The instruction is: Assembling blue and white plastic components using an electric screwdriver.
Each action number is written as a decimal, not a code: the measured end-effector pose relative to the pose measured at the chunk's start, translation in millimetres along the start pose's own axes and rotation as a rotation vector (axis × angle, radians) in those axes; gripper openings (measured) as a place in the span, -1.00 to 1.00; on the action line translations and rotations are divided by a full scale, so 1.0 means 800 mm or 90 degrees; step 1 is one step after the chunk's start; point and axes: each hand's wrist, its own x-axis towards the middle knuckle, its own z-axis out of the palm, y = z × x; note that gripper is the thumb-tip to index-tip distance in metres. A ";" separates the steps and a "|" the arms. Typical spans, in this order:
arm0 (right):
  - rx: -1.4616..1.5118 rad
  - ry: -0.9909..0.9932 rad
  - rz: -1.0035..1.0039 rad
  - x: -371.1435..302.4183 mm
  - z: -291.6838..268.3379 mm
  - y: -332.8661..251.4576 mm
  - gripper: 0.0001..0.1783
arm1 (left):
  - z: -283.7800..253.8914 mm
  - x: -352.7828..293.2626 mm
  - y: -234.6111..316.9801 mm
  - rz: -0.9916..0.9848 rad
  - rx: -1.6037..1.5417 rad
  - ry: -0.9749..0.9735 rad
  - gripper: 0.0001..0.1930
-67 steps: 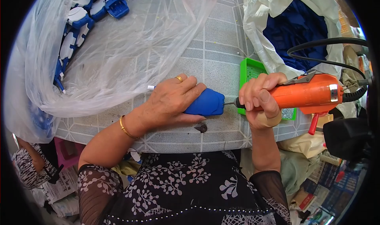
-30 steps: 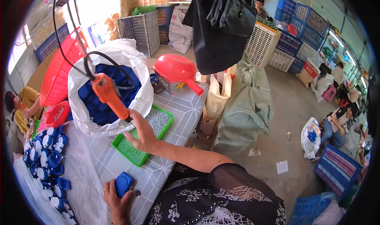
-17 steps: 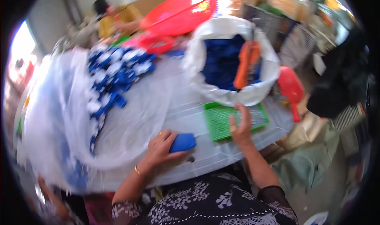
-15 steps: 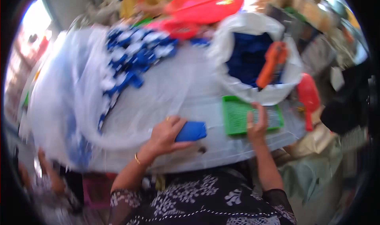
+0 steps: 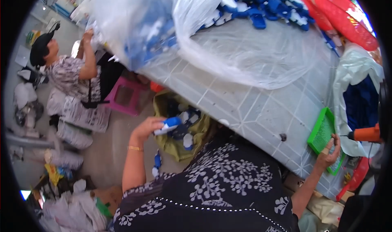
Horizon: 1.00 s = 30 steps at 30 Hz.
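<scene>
My left hand (image 5: 146, 130) is closed on a blue and white plastic piece (image 5: 168, 126), held over an olive sack (image 5: 163, 148) on the floor. Several similar blue and white pieces (image 5: 188, 140) lie inside the sack. At the table's right, my right hand (image 5: 328, 155) is at the edge of a shallow green tray (image 5: 314, 136) of small grey bits. Its fingers are drawn together; whatever they may hold is too small to make out. Close by hangs an orange power screwdriver (image 5: 365, 134), in front of a white bag (image 5: 347, 64) with dark blue contents.
A large clear plastic bag (image 5: 192, 40) and a heap of blue and white pieces (image 5: 261, 7) cover the table's far side. Another person (image 5: 73, 75) sits at the left beside a pink stool (image 5: 124, 95). A red scoop-like item (image 5: 355, 181) lies at the right edge.
The view has swung left. My left hand has carried the blue piece off the table to above the sack. My right hand stays at the green tray, its fingers now more drawn together.
</scene>
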 end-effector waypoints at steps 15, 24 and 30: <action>0.142 -0.274 -0.194 0.151 0.176 -0.183 -0.68 | -0.022 0.114 -0.128 -0.077 0.051 0.303 -0.62; -0.057 -0.267 -0.112 0.347 0.403 -0.198 -0.36 | 0.016 -0.038 0.030 0.008 0.114 0.095 -0.61; -0.101 -0.359 -0.019 0.397 0.452 -0.204 -0.20 | 0.059 -0.059 0.116 0.023 0.003 -0.004 -0.67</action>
